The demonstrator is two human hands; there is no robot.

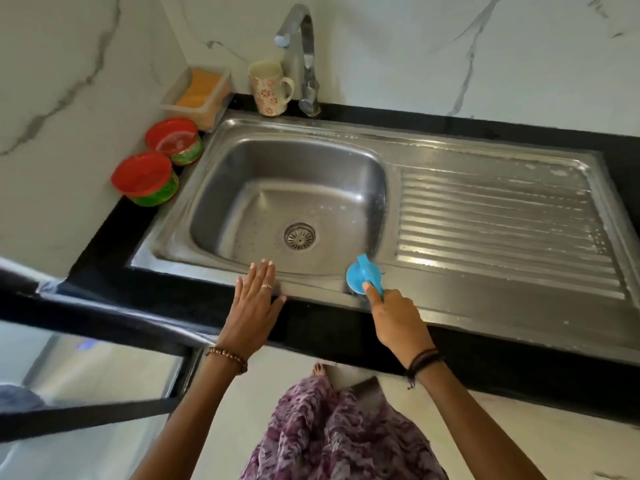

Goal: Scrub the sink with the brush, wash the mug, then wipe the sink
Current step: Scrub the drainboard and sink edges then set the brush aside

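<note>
A: It's a kitchen corner, white marble-look walls and a black stone counter point(114, 237) with a steel sink point(485, 317) set into it.

B: Start with what's nearest.

A: Both hands are at the front rim. The left hand point(254, 299) lies flat, fingers straight, resting on the sink's front edge and holding nothing. The right hand point(393, 315) grips a blue brush point(362, 275), with its bristle side pressed onto the rim at the basin's front right corner.

B: So it's the scrubbing stage?

A: That's my reading. The basin floor shows droplets or flecks around the drain point(300, 236), and the ribbed drainboard point(502, 223) carries pale streaks and spots. I can't tell whether those are suds or leftover grime. I'd say the scrub is under way and not finished.

B: And the mug?

A: The mug point(268, 87), cream with small red flowers, stands upright on the back ledge just left of the tap point(304, 57), outside the basin. It looks untouched, so washing it is still to come, and the wipe after that.

B: Anything to wipe with?

A: Possibly. A clear tub point(197, 95) in the far left corner holds something orange, perhaps a sponge or cloth. Nearer, along the left wall, sit two red-lidded containers point(157, 161).
</note>
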